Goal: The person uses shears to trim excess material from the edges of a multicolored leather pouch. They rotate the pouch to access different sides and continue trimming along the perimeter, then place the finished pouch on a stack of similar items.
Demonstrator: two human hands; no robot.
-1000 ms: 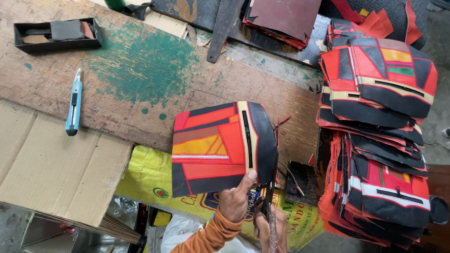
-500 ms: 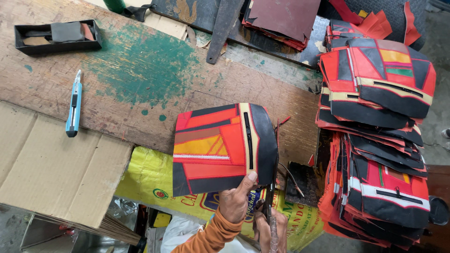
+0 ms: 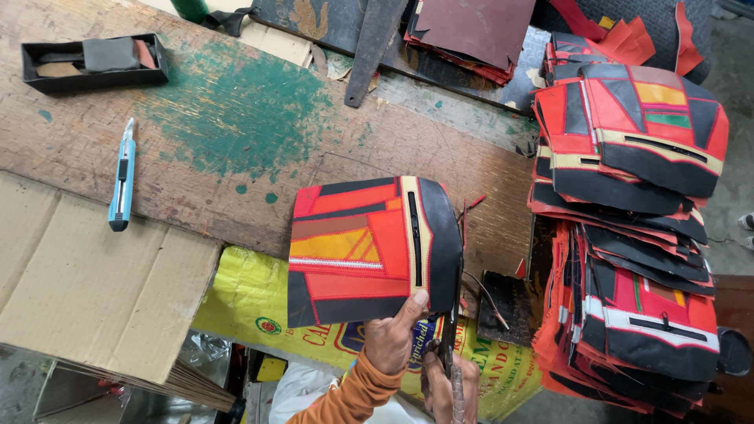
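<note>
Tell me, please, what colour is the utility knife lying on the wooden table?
The utility knife is light blue with a dark slider, seen best in the head view.

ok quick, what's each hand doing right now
Left hand: closed on the lower edge of the red and black fabric panel.
Right hand: closed around the scissors at the panel's right edge.

Two hands are showing at six o'clock: left hand [image 3: 390, 338], right hand [image 3: 449, 389]. One panel [image 3: 369, 247] is being held up. One knife [image 3: 122, 177] is lying at nine o'clock, one tray [image 3: 94, 63] at ten, two panel stacks [image 3: 628, 235] at three.
</note>
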